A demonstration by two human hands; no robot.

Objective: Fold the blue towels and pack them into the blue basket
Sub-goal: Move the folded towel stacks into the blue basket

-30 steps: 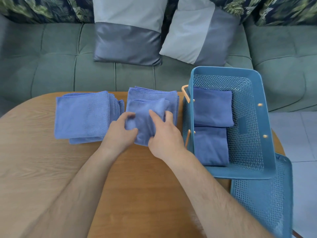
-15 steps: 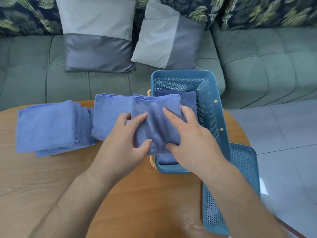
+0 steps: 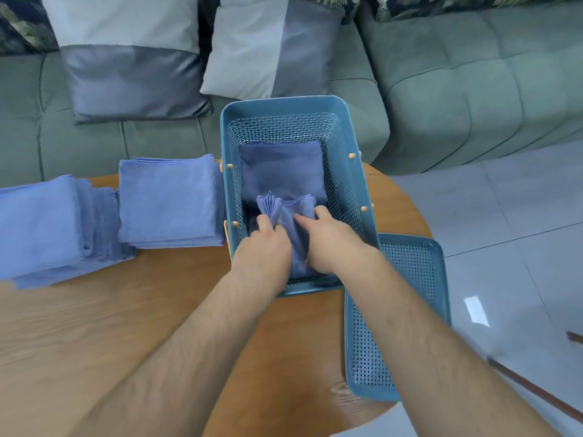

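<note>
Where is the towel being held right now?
Head view, centre: the held towel is in the blue basket at its near end, between left hand and right hand.

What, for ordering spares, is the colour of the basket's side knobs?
The knobs are light tan, clearest in head view.

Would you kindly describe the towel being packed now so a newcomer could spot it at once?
On the wooden table stands a blue basket. At its near end, the left hand and right hand hold a folded blue towel. Unlike the flat towel behind it, its layered edges stick up.
</note>
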